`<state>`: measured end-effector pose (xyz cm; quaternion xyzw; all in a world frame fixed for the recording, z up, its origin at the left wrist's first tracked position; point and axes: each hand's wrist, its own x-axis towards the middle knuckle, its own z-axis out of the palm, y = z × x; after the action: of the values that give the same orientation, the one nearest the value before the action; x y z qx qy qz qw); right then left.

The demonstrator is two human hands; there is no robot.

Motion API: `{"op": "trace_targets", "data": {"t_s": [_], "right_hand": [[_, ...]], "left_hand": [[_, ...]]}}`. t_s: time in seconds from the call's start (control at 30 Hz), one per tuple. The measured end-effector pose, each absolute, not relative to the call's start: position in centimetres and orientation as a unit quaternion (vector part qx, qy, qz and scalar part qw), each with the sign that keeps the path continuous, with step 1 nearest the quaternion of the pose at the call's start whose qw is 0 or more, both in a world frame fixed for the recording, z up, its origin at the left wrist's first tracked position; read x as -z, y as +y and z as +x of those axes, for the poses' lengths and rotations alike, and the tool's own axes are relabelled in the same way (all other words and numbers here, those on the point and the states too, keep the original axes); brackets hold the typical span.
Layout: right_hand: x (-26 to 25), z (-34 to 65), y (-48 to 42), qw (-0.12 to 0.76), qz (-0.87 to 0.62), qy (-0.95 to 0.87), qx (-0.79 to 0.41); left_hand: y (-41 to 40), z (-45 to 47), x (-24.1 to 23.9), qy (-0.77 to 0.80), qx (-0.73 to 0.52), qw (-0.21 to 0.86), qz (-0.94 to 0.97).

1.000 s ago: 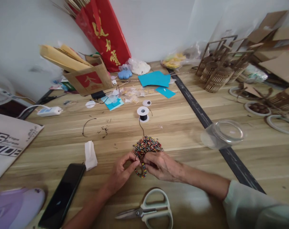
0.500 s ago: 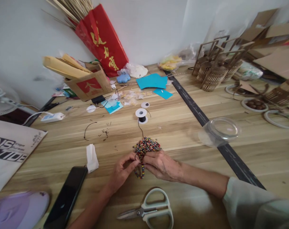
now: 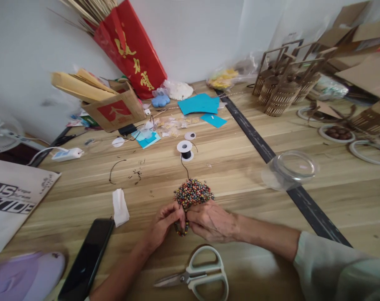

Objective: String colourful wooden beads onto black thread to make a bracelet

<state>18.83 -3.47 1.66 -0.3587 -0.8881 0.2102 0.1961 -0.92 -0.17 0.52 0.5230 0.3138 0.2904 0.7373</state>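
My left hand (image 3: 165, 223) pinches dark cord at the top of a small beaded bracelet (image 3: 182, 230) made of many-coloured beads. From the other side my right hand (image 3: 210, 219) has its fingers closed on the cord by the bracelet; the fingertips partly hide the cord there. Just beyond both hands lies a heap of small multicoloured beads (image 3: 194, 192). Black cord runs from the heap to a white spool (image 3: 185, 150) wound with black cord. Scissors (image 3: 197, 276) with pale handles lie nearest me, below the hands.
To the left lie a black phone (image 3: 87, 259) and a folded white tissue (image 3: 121, 207). A clear round container (image 3: 294, 169) stands at the right. Farther back are blue cards (image 3: 198, 104), a cardboard box (image 3: 116, 110), a red bag (image 3: 131, 54) and small woven baskets (image 3: 279, 96).
My left fingers have shifted slightly and now cover more of the bracelet's top. My right hand keeps its closed grip at nearly the same spot. The camera view has moved a little.
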Motion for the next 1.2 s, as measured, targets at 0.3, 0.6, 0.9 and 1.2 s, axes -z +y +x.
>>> {"op": "trace_targets", "data": {"t_s": [0.3, 0.6, 0.9, 1.2], "right_hand": [[-1.8, 18.5, -3.7, 0.182, -0.323, -0.900, -0.229], [-2.6, 18.3, -3.8, 0.141, -0.320, -0.909, -0.226], [-2.4, 18.2, -3.9, 0.155, -0.318, -0.904, -0.239], [-0.5, 18.1, -4.1, 0.226, -0.320, -0.889, -0.239]], "left_hand": [[-0.1, -1.1, -0.3, 0.336, -0.268, 0.718, 0.547], [-0.1, -0.9, -1.0, 0.365, -0.232, 0.708, 0.559], [-0.1, -1.0, -0.8, 0.370, -0.227, 0.698, 0.569], [0.0, -1.0, -2.4, 0.346, -0.241, 0.656, 0.626]]}}
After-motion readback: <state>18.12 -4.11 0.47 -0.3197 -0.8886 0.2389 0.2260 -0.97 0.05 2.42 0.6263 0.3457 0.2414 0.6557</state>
